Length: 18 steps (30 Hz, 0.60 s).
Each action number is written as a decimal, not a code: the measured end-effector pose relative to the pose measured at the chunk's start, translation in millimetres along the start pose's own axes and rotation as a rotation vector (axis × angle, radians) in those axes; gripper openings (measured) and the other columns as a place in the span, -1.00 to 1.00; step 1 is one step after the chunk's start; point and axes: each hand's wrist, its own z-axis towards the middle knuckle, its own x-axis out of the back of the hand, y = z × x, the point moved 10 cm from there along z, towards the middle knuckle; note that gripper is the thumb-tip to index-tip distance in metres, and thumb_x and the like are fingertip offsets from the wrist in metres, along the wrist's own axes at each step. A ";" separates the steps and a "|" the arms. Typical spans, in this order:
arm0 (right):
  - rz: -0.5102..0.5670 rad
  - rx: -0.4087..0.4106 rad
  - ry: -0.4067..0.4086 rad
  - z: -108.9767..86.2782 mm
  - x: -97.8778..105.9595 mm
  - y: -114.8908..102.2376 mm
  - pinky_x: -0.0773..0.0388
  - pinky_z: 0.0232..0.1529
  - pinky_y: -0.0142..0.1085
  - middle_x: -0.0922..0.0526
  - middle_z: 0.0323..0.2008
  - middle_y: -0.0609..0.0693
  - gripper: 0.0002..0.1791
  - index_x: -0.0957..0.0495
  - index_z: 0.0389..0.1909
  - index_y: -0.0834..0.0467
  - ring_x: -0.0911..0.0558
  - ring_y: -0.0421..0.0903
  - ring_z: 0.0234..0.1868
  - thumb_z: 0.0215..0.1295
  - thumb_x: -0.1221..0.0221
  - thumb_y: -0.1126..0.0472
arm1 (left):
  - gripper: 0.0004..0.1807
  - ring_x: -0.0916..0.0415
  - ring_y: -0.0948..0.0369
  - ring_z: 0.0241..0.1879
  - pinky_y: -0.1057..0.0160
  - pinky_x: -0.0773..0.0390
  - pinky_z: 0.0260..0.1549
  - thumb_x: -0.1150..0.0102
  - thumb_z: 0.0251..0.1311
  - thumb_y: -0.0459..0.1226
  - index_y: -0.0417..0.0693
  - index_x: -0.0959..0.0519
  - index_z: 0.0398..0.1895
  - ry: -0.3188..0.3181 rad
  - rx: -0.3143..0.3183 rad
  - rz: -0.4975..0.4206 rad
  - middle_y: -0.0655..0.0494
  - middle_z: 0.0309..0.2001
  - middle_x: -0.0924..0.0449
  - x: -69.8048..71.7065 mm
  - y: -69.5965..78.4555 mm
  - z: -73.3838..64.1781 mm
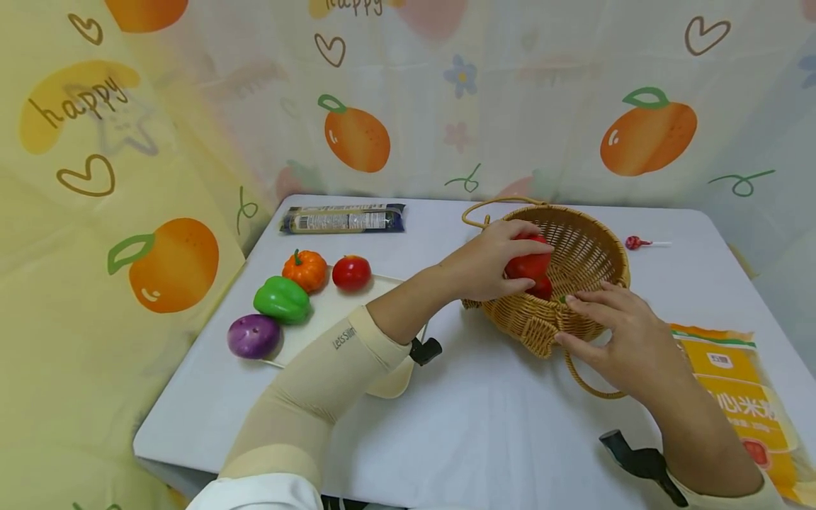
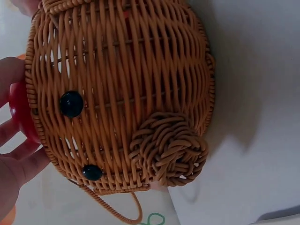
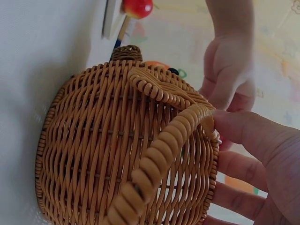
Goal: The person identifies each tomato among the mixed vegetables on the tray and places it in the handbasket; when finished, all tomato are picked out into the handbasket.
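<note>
In the head view, my left hand [image 1: 494,258] reaches over the rim of a wicker basket [image 1: 519,326] and grips a glossy red, lobed fruit or vegetable [image 1: 528,266]; its exact kind I cannot tell. The left wrist view shows the fingers around this red piece [image 2: 22,112], just above the weave. My right hand [image 1: 618,326] holds the basket's near right rim, with the thumb outside beside the handle [image 3: 161,154] and the fingers at the rim. Black bead eyes [image 2: 71,103] and a woven knob [image 2: 171,150] decorate the basket's side.
On the left, a cream tray [image 1: 319,333] sits by an orange pumpkin [image 1: 304,270], red apple [image 1: 351,273], green bell pepper [image 1: 282,299] and purple eggplant-like piece [image 1: 253,336]. Behind lies a long packet [image 1: 343,219]. A lollipop [image 1: 637,243] and yellow bag [image 1: 733,397] are at right.
</note>
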 end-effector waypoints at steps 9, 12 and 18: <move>0.002 -0.002 0.001 0.0 0.3 -0.8 -0.41 0.16 0.42 -0.68 0.11 0.24 -0.35 -0.69 0.15 0.17 -0.40 0.35 0.35 0.03 -0.54 -0.02 | -0.40 -0.17 0.05 0.49 0.15 -0.44 0.32 -0.27 0.36 -0.05 0.19 -0.45 0.45 -0.015 0.013 0.014 0.05 0.51 -0.27 -5.5 -0.7 0.6; 0.003 0.001 0.005 -0.2 0.9 -1.0 -0.41 0.17 0.41 -0.68 0.10 0.23 -0.35 -0.69 0.14 0.18 -0.41 0.34 0.35 0.03 -0.54 -0.02 | -0.41 -0.14 0.06 0.52 0.13 -0.32 0.42 -0.26 0.36 -0.03 0.20 -0.45 0.45 -0.010 0.021 0.021 0.08 0.53 -0.24 -4.8 -0.8 -0.6; 0.001 0.002 0.010 -0.6 1.6 -1.6 -0.42 0.17 0.41 -0.69 0.10 0.23 -0.36 -0.70 0.12 0.19 -0.41 0.35 0.35 0.01 -0.55 -0.01 | -0.40 -0.12 0.07 0.54 0.11 -0.12 0.54 -0.23 0.38 0.03 0.22 -0.45 0.45 0.012 0.012 0.057 0.10 0.54 -0.24 1.0 1.5 -7.1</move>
